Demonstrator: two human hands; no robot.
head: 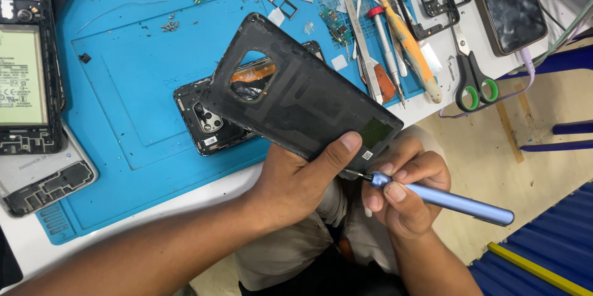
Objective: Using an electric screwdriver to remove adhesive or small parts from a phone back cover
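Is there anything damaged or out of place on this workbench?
Yes. Loose tiny screws lie scattered on the blue mat. The black back cover in the left hand shows rough glue residue around its camera opening.

A white surface (pixel 432 95) carries a blue work mat (pixel 123 86). Directly on the surface lie green-handled scissors (pixel 471 77), a dark phone (pixel 506 3) at the far right, and a grey phone frame (pixel 43 182) overlapping the mat's left edge.

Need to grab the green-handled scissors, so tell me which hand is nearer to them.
Right. The right hand, holding the blue screwdriver, sits below the scissors; the left hand, gripping the black back cover, is farther left.
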